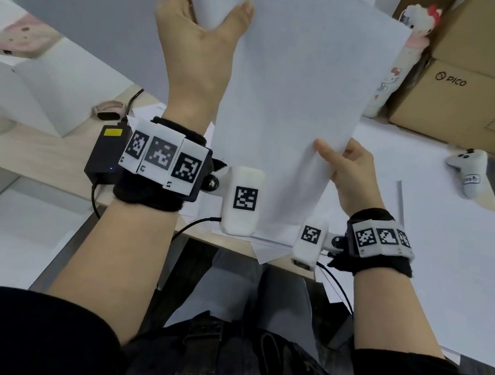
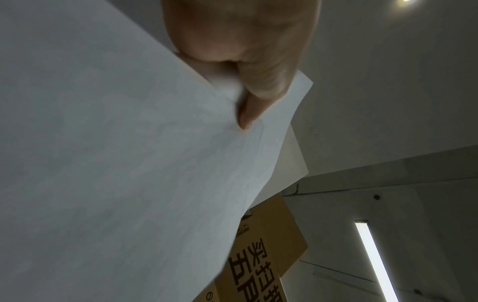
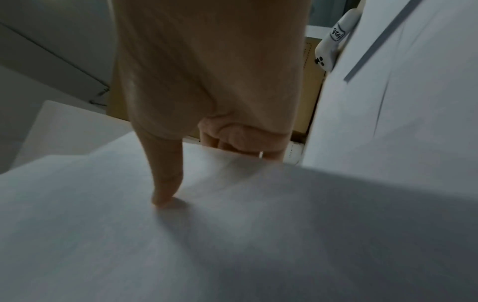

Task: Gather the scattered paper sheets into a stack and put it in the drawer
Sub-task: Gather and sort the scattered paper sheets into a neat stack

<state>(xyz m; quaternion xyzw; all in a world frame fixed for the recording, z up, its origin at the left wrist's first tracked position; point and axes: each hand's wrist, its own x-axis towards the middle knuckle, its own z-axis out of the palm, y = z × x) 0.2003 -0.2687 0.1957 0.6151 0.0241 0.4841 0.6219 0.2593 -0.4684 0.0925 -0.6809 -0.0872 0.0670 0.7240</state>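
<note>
fingers, left: thumb point(image 2: 258, 96) and the fingers behind it pinch the top edge of the raised paper sheets point(image 1: 297, 100); left hand point(image 1: 196, 37) at 11 o'clock in head view.
fingers, right: thumb point(image 3: 165, 179) flat on the near face, other fingers point(image 3: 240, 141) curled behind the right edge; right hand point(image 1: 347, 174) at 3 o'clock of frame centre, holding the same sheets.
sheets: held up off the desk, tilted, top corner leaning toward 1 o'clock. At least two layers; edges not flush in left wrist view. More paper lies flat on the desk point(image 1: 67, 146) under and to the right of the raised ones.
drawer: can't tell from any view.
around, 9–10 o'clock: phone in pink case point(image 1: 18, 37) on a white box point(image 1: 28, 79), pink watch band point(image 1: 109, 109), black power adapter point(image 1: 105, 151) with yellow sticker, just beside the left wrist.
around, 1–3 o'clock: cardboard boxes point(image 1: 469, 99), plush toy point(image 1: 416, 21) leaning against them, white game controller point(image 1: 469, 171) on the loose paper.
blocking: raised sheets hide the middle of the desk from the head camera.
edges/room: near desk edge runs just under both wrists; some flat sheets overhang it at 6 o'clock. Boxes close off the right rear.
writing: "PICO" on the box front; hazard mark below, text too blurred to read. Controller label illegible. Chinese characters on a box in left wrist view, partly cut off.
</note>
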